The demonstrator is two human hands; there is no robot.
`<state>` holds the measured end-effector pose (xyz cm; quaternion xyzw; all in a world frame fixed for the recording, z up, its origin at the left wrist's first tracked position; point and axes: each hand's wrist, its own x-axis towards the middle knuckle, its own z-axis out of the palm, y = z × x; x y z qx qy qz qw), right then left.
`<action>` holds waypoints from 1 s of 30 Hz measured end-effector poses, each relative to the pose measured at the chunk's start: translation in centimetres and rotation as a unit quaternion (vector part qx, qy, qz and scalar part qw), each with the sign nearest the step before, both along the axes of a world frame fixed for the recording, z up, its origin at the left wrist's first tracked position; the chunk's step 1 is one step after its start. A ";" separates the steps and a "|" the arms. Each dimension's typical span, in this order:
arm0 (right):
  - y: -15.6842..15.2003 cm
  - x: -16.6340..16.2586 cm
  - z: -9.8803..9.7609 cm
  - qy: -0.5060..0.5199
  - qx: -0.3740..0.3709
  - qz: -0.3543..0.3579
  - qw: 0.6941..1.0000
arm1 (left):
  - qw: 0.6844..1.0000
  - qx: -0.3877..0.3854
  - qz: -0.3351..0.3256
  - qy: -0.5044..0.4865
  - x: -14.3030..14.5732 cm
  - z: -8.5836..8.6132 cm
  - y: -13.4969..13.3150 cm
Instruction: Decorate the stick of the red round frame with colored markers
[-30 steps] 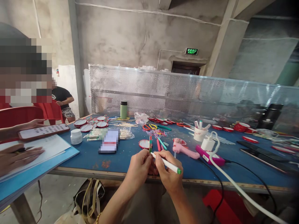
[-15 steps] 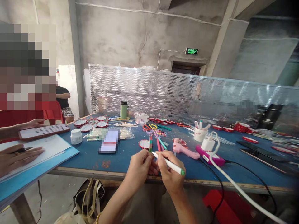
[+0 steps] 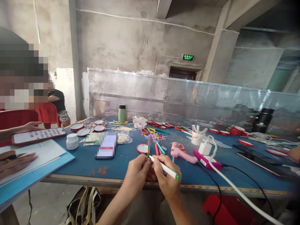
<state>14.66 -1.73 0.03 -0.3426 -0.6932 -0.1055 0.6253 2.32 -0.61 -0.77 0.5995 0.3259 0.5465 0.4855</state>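
Note:
In my left hand [image 3: 138, 170] a flat stick [image 3: 149, 147] with red and green bands stands upright, pinched near its lower end. My right hand [image 3: 167, 175] is closed around a white marker [image 3: 167, 168] with a green end. The marker's tip points at the lower part of the stick and looks to be touching it. Just behind the stick lies a small round drum-like disc [image 3: 142, 148] with a red rim. Red and teal markers [image 3: 160, 146] lie beyond my right hand. My left fingertips are partly hidden.
A pink glue gun [image 3: 182, 153], a purple power strip [image 3: 207, 159] and white cable lie to the right. Left are a phone [image 3: 106, 146], a white jar [image 3: 72, 141] and a co-worker's hand [image 3: 17, 164] with a pen. Pliers [image 3: 152, 130] and red-rimmed discs [image 3: 85, 127] lie farther back.
The camera view has shifted slightly, so the table sits a little lower and further left. Both hands keep their grips, with the marker still at the stick.

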 end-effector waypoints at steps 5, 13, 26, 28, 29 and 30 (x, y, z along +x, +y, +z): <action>-0.1 0.0 0.0 0.011 -0.002 -0.001 1.000 | 1.000 -0.011 -0.006 0.009 0.0 -0.1 0.0; 0.1 -0.1 -0.1 0.016 -0.002 0.012 1.000 | 1.000 -0.001 0.005 0.024 0.0 0.1 0.0; 0.1 -0.2 0.0 0.018 0.010 0.018 1.000 | 0.999 0.004 0.007 0.035 0.0 0.0 0.0; 0.2 -0.2 0.0 0.014 0.010 0.015 1.000 | 0.999 0.006 0.007 0.033 0.0 0.0 0.0; 0.2 -0.2 0.0 0.015 0.011 0.013 1.000 | 0.999 0.007 0.007 0.034 0.0 -0.1 0.0; 0.2 -0.1 -0.1 0.017 0.012 0.012 1.000 | 0.999 0.008 0.006 0.035 0.0 -0.1 0.0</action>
